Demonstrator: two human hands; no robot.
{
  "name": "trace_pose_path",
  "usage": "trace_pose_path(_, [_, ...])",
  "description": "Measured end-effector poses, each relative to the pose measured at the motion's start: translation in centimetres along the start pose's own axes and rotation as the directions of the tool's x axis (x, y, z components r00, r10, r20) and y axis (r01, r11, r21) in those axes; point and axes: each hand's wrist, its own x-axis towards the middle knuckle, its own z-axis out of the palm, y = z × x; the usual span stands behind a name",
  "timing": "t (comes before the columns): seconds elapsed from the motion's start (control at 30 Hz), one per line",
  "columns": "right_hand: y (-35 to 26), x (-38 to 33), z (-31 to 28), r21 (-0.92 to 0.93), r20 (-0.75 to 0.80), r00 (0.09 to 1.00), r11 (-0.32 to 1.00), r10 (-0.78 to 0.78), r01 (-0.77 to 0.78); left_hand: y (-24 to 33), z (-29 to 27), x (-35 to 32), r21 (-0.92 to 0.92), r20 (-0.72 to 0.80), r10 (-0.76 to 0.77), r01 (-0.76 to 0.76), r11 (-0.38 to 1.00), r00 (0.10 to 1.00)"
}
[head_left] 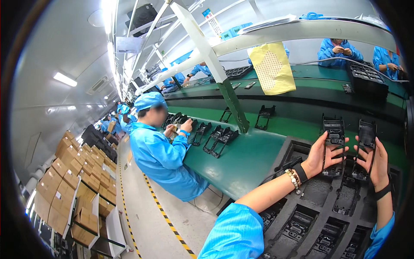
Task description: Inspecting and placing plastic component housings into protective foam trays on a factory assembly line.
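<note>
My left hand (pixel 317 159) grips a black plastic frame (pixel 334 126) by its side, thumb along the edge and fingers spread behind it. A second, similar black plastic frame (pixel 367 133) is held upright in my right hand (pixel 379 166), tilted slightly. Each frame has a solid block at the top and an open, two-legged lower part. Both hands are above a black foam tray (pixel 321 212) with rectangular pockets. Several pockets hold like frames (pixel 296 225); part of the tray is hidden by my left forearm.
Left of the tray, a green worktable (pixel 241 159) carries several more black frames (pixel 221 140). A co-worker (pixel 157 146) in blue sits there, handling a part. A green-and-white post (pixel 215 69) rises from the table, beside a hanging yellow sheet (pixel 272 69). Cardboard boxes (pixel 64 185) line the aisle.
</note>
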Motion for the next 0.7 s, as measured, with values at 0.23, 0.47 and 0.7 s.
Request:
trace_pose_path(0.23, [0.44, -0.15, -0.02, 0.004, -0.038, 0.999, 1.0, 0.015, -0.015, -0.16, -0.16, -0.08, -0.007, 0.009, 0.008, -0.008, 1.0, 1.0])
trace_pose_path(0.47, [0.05, -0.17, 0.35, 0.019, -0.089, 0.996, 1.0, 0.024, -0.022, -0.1, -0.1, -0.11, 0.011, 0.012, 0.001, -0.001, 1.0, 1.0])
trace_pose_path(0.7, [0.34, 0.05, 0.09, 0.008, -0.072, 0.996, 0.999, 0.048, -0.048, -0.02, -0.06, -0.1, 0.021, -0.001, -0.015, 0.015, 1.0, 1.0])
